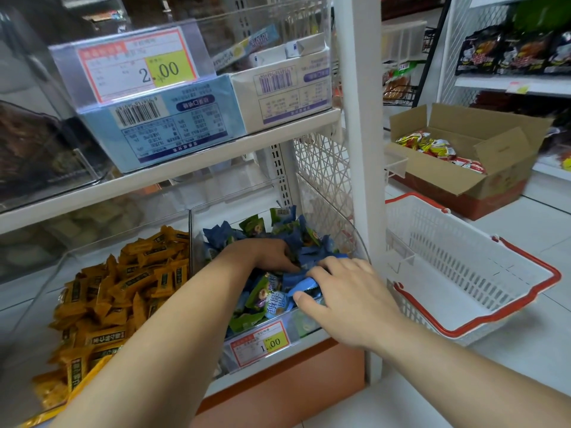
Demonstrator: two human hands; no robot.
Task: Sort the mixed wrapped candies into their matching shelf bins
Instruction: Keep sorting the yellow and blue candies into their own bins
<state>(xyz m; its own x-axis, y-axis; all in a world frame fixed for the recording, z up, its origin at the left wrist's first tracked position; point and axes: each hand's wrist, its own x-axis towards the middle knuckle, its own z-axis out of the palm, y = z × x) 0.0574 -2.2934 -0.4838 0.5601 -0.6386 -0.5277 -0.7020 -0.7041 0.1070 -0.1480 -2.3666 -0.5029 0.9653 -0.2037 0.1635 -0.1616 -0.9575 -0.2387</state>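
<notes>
A clear bin on the bottom shelf holds mixed blue and green wrapped candies. My left hand reaches deep into that pile, fingers curled down among the blue wrappers; what it holds is hidden. My right hand sits at the bin's front right, thumb and fingers pinching a light blue wrapped candy. The clear bin to the left is full of yellow wrapped candies.
A white basket with red handles stands on the floor to the right. Behind it sits an open cardboard box of snack packs. The upper shelf carries boxes and a price tag. A white shelf post rises beside the bin.
</notes>
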